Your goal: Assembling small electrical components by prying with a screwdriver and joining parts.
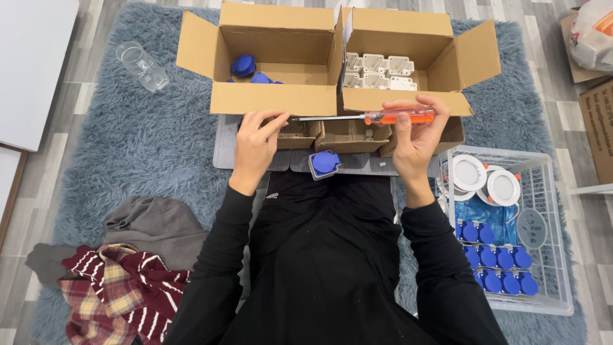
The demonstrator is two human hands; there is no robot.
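black sleeves reach over a grey socket part (324, 163) with a blue cap.
right hand (414, 137) curls around the screwdriver (377, 117)'s orange handle, likely light, stiff, grippy; left hand (257, 142) pinches its tip.

The tip of the orange-handled screwdriver (377, 117) is lost behind the fingers of the left hand (255, 144), so what it meets cannot be told. The contents of the small brown tray (299, 133) under that hand are too fine and dark to make out. Most of the blue parts (244, 65) in the left cardboard box (274, 96) sit behind its front wall. The right hand (415, 137) covers part of the small cardboard box (447, 135) behind it. At the top right a plastic bag (594, 32) is cut off by the frame edge, as is the plaid cloth (112, 294) at the bottom.
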